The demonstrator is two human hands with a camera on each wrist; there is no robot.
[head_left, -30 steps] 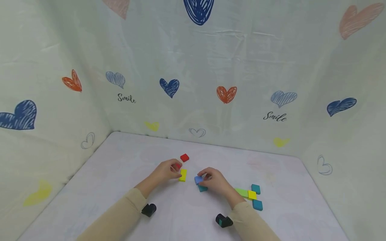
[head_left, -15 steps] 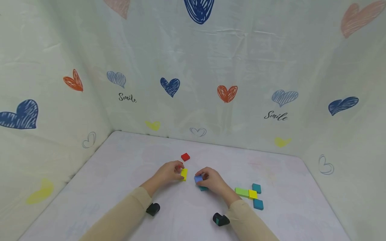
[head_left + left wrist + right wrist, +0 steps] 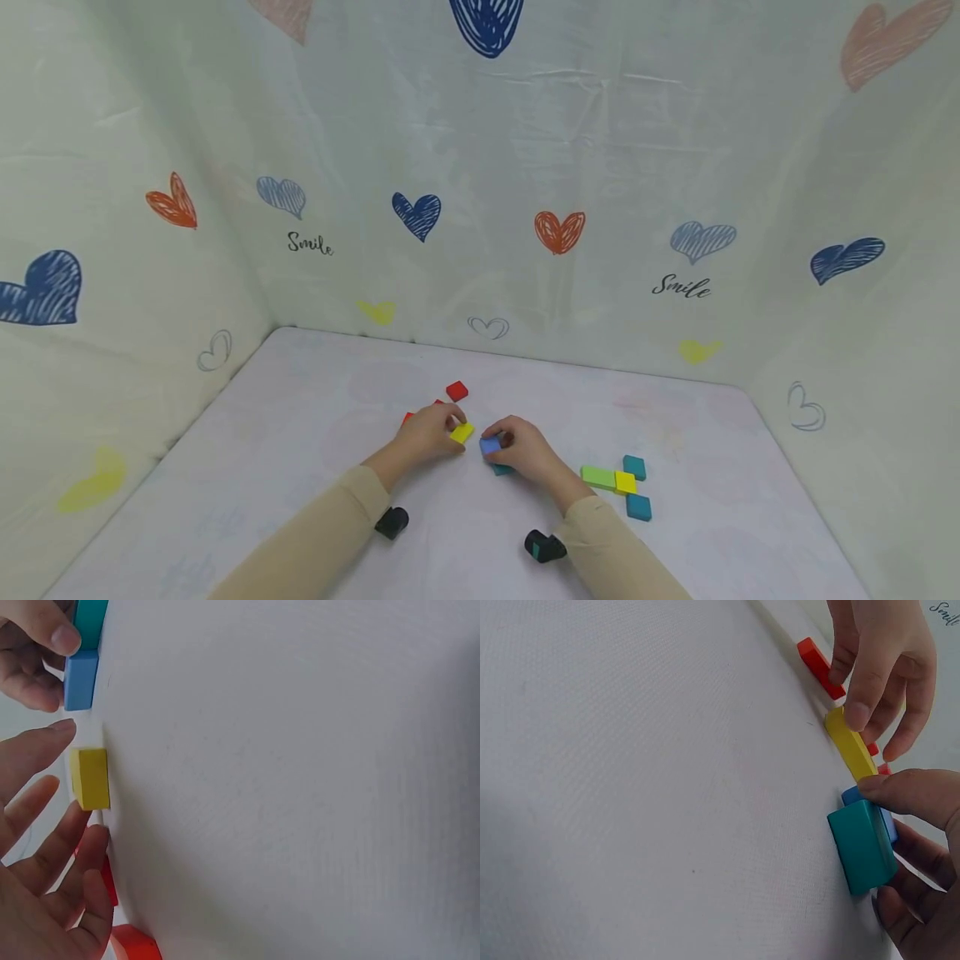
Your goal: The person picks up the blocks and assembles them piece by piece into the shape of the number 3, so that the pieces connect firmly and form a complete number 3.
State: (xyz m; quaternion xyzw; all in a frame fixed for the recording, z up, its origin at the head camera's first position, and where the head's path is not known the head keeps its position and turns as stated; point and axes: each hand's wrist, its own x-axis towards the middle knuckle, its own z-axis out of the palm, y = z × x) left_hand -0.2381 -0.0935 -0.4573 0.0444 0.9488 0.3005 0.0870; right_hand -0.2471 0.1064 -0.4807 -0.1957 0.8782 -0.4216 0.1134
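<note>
Lower ctr, L hand (image 3: 430, 430) grasps yellow rect. wood-like block (image 3: 462, 432), R hand (image 3: 527, 451) pinches boxy blue block (image 3: 490, 445); prob. aligning, next needs straight nudge.

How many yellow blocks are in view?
2: one yellow block at the left hand, another touching the light green block. More could be hidden behind that hand.

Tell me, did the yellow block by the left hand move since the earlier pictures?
Yes: against the farthest red block in the head view, the yellow block shifted a little right, toward the blue block, and turned slantwise.
</note>
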